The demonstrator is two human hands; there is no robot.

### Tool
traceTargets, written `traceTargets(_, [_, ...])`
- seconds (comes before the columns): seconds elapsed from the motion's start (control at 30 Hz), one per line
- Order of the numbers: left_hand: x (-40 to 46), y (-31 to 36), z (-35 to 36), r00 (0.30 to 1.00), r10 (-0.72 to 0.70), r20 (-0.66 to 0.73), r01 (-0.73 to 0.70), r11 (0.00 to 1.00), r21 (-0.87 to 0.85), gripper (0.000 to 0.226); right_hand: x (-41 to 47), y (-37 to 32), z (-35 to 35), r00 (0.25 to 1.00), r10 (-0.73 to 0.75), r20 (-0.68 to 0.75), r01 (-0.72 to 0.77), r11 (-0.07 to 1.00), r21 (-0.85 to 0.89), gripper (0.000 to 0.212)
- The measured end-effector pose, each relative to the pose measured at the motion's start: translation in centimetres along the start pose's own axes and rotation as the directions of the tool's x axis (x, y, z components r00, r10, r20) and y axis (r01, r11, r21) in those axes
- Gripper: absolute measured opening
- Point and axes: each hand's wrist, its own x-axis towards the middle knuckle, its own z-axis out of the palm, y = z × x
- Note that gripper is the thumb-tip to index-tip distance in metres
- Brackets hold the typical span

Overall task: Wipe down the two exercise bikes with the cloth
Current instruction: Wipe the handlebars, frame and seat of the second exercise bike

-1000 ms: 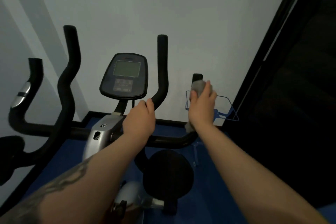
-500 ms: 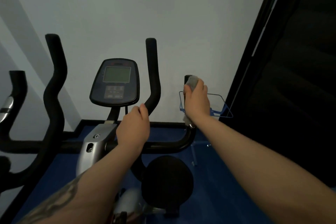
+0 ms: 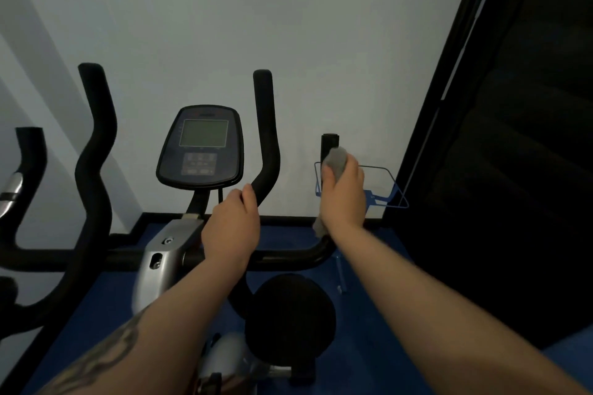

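An exercise bike stands in front of me with a dark console (image 3: 200,147) and black foam handlebars (image 3: 266,125). My left hand (image 3: 232,228) grips the bend of the inner right handlebar. My right hand (image 3: 341,194) is wrapped around the outer right grip (image 3: 330,142) with a grey cloth (image 3: 335,160) pressed between palm and grip; cloth ends stick out above and below the fist. A black round knob (image 3: 290,314) sits below the bar. Only one bike is clearly in view.
More black handlebars (image 3: 94,144) and a silver-banded grip (image 3: 11,189) curve at the left. A blue wire rack (image 3: 390,187) hangs on the pale wall behind my right hand. A dark doorway (image 3: 519,138) fills the right side. Blue floor (image 3: 369,314) lies below.
My right hand with the cloth has slid slightly down the outer grip, exposing more of its top. The view shifted a little; my left hand keeps its hold.
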Motion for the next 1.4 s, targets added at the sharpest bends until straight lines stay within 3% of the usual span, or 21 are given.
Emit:
traceTargets(0.13, [0.2,-0.1,0.2,0.998,-0.057,0.000,0.057,0.998,-0.021,0.048,-2.5,1.1,0.0,0.979,-0.206,0.001,0.203,0.962,-0.184,0.057])
traceTargets(0.3, [-0.1,0.2,-0.1,0.998,0.068,0.001,-0.068,0.998,0.016,0.035,3.4,-1.7,0.0,0.992,-0.119,0.049,0.124,0.988,-0.093,0.061])
traceTargets(0.4, [0.1,0.0,-0.1,0.998,0.061,0.002,-0.061,0.998,0.008,0.035,0.8,-0.5,0.4,0.999,-0.040,0.015,0.041,0.998,-0.042,0.058])
traceTargets(0.53, [0.2,0.1,-0.1,0.998,0.056,0.018,-0.056,0.998,0.000,0.032,-3.3,2.2,-0.6,0.996,-0.075,0.038,0.076,0.997,-0.034,0.059])
traceTargets(0.73, [0.1,0.0,-0.1,0.999,0.030,0.025,-0.030,1.000,-0.003,0.037,3.1,-1.0,0.0,0.991,0.071,0.110,-0.067,0.997,-0.042,0.049])
traceTargets(0.8, [0.1,0.0,0.0,1.000,0.020,0.023,-0.020,1.000,-0.019,0.038,1.3,-0.1,0.1,0.992,0.099,0.077,-0.101,0.995,0.019,0.050])
traceTargets(0.93, [0.2,0.2,-0.1,1.000,0.017,0.014,-0.016,0.999,-0.031,0.039,-4.3,2.9,-0.9,0.998,0.026,0.056,-0.031,0.996,0.088,0.047])
traceTargets(1.07, [0.0,0.2,-0.1,0.999,0.044,0.017,-0.044,0.999,-0.028,0.026,0.8,0.8,-0.5,0.991,0.035,0.132,-0.030,0.999,-0.041,0.045])
traceTargets(1.2, [0.2,0.0,0.1,0.998,-0.067,0.000,0.067,0.995,-0.072,0.045,2.3,-0.5,0.0,0.994,0.055,0.094,-0.048,0.996,-0.079,0.046])
traceTargets(1.3, [0.1,-0.1,0.1,0.999,-0.051,0.000,0.051,0.995,-0.082,0.046,-1.5,1.3,-0.3,0.999,0.011,0.048,-0.010,0.999,-0.032,0.046])
traceTargets(1.4, [0.2,-0.1,0.1,0.999,-0.050,-0.007,0.050,0.995,-0.088,0.046,-0.3,1.1,-0.6,0.993,0.005,0.115,0.011,0.990,-0.138,0.046])
